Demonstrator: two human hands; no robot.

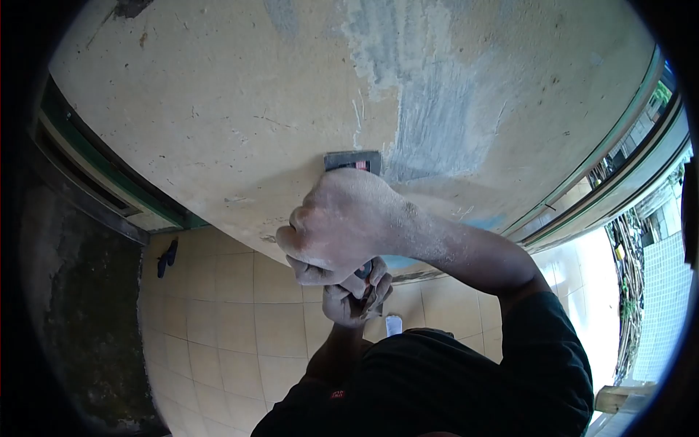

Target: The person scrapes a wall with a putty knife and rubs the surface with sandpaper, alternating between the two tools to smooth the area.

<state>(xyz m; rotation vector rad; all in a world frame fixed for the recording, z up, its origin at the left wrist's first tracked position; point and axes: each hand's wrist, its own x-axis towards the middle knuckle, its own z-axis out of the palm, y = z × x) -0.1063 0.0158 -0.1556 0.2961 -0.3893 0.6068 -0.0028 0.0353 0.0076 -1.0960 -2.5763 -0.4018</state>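
A flat scraper with a dark grey blade (335,158) and a small red-striped label lies against the beige wall (255,95). My right hand (346,222), dusty and closed in a fist, is wrapped round the scraper and covers most of it. Just below it, my left hand (352,300) has its fingers closed round the dark lower end of the handle. Whitish-grey filler (437,116) is smeared on the wall above and to the right of the blade. Pale dust coats both hands and my right forearm.
Beige floor tiles (226,306) lie below the wall. Dark footwear (167,257) rests on them at the left, near a green-edged frame (124,164) and a dark stained surface (87,313). At the right are a window frame (604,186) and a pile of sticks (628,291).
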